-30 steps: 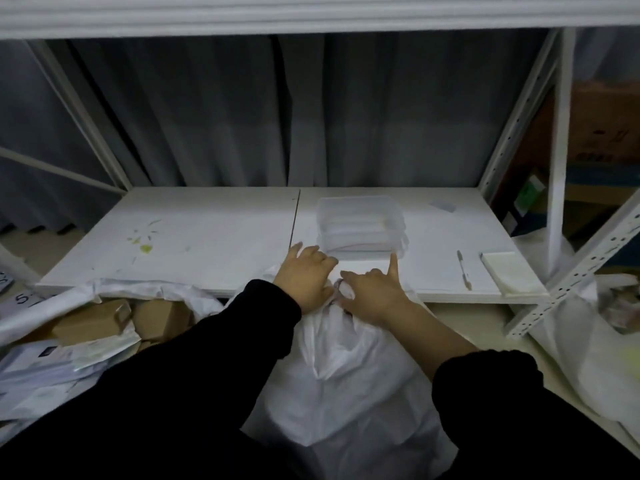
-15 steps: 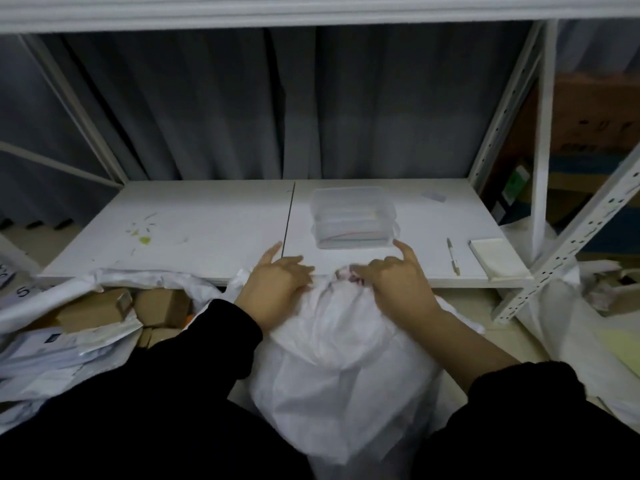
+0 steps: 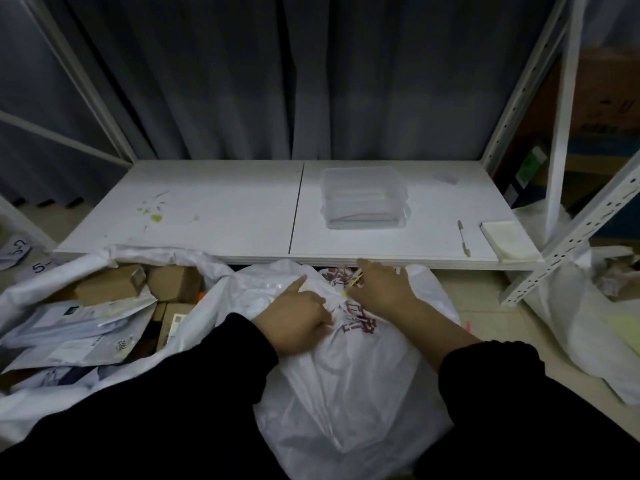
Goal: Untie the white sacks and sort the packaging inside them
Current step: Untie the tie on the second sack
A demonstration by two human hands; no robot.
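The knotted neck of the crinkled white woven-plastic sack (image 3: 346, 375) had dropped away from the edge of the flat white shelf board (image 3: 207, 216) over the last second and lay lower, at about six o'clock from the clear lidded plastic box (image 3: 363, 197). Red printed lettering on the sack, hidden earlier, faced up around the gather. The left hand (image 3: 298, 320) was closed, pinching the bunched neck between thumb and curled fingers with the forefinger pointing toward twelve o'clock. The right hand (image 3: 381, 289) had opened out; its fingers lay spread and flat on the sack just past the knot, gripping nothing that could be seen. A thin yellow tie (image 3: 356, 280) showed between the two hands. That probably meant the tie was loosening but not yet off, so sorting had not begun. At nine o'clock an already opened white sack (image 3: 86, 306) held brown cardboard boxes (image 3: 114, 285) and grey mailers.
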